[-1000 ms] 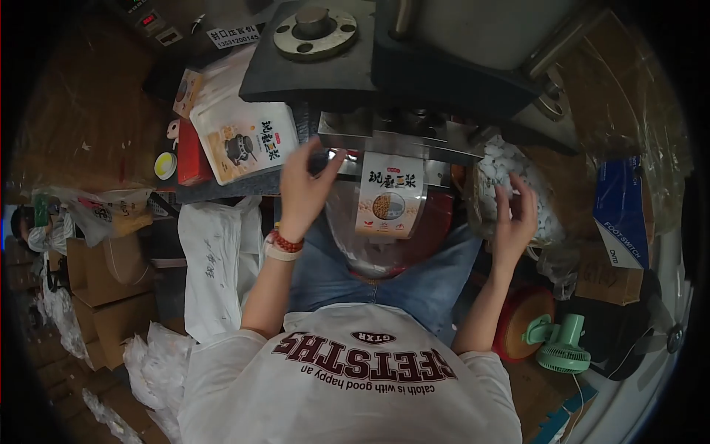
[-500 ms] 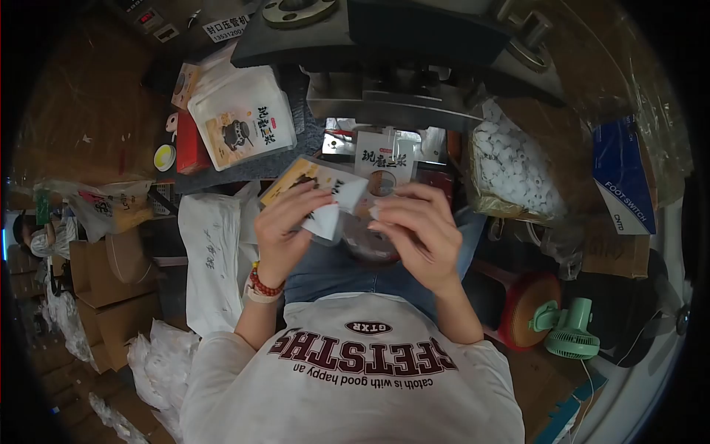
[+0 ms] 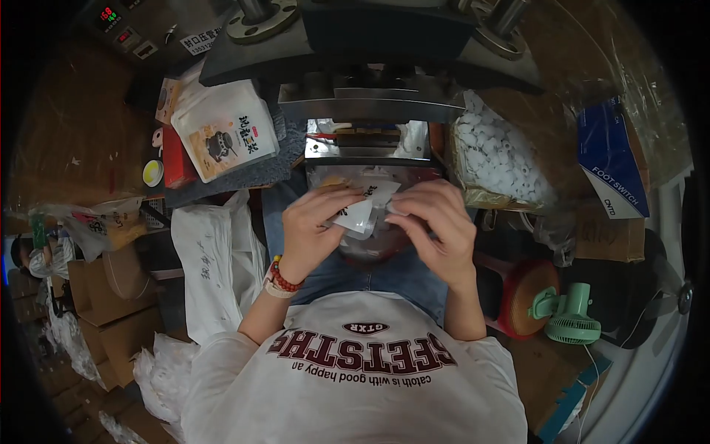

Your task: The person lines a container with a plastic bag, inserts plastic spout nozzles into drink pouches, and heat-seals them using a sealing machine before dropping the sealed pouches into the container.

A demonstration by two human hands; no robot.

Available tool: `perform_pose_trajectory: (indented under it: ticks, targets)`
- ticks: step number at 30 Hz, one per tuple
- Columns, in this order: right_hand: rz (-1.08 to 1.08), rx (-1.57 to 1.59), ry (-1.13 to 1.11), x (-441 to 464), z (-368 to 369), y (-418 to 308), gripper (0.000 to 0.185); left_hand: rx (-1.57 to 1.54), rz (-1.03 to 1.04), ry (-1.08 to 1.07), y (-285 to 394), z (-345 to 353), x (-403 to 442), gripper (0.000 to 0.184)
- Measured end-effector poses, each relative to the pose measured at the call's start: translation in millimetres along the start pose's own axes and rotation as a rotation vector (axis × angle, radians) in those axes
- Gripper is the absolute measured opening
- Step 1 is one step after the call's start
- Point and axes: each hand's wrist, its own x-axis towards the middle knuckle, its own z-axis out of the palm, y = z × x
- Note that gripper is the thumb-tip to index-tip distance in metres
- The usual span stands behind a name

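The left hand [image 3: 318, 222] holds a printed plastic pouch [image 3: 356, 216] in front of the person's body, its fingers closed on the upper side and a folded white corner hanging past the fingertips. The right hand [image 3: 442, 226] meets the pouch from the other side, fingers bent and the thumb close to them, leaving a narrow gap; whether it pinches a small piece there cannot be told. A red beaded bracelet [image 3: 284, 278] circles the left wrist. Below the pouch, above the jeans, is a glossy reddish object, mostly hidden by the hands.

Just beyond the hands stands a press [image 3: 384, 33], its steel upper bar [image 3: 370, 106] raised clear of the shiny lower plate [image 3: 333, 150]. To the left, a stack of printed pouches [image 3: 229, 137] lies on a grey mat [image 3: 288, 150] on the surface, with a red box [image 3: 176, 159] and a yellow-topped round container [image 3: 152, 173] beside it. To the right of the press, a clear bag [image 3: 503, 152] is full of small white plastic pieces, and farther right is a blue-and-white "FOOT SWITCH" box [image 3: 612, 159].

A white sack [image 3: 211, 266] with handwriting hangs near the left arm. A green fan [image 3: 573, 325] is beside a red-rimmed stool [image 3: 531, 300] at the lower right.
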Motion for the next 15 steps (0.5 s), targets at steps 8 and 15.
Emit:
perform_pose_trajectory:
  ticks: [8, 15]
  targets:
    - [0.224, 0.226, -0.129, 1, 12, 12, 0.031, -0.25, -0.077, -0.126, -7, 9, -6, 0.019]
    - [0.413, -0.337, 0.154, 7, -32, 31, 0.026, -0.884, -0.823, -0.138, -34, 26, 34, 0.025]
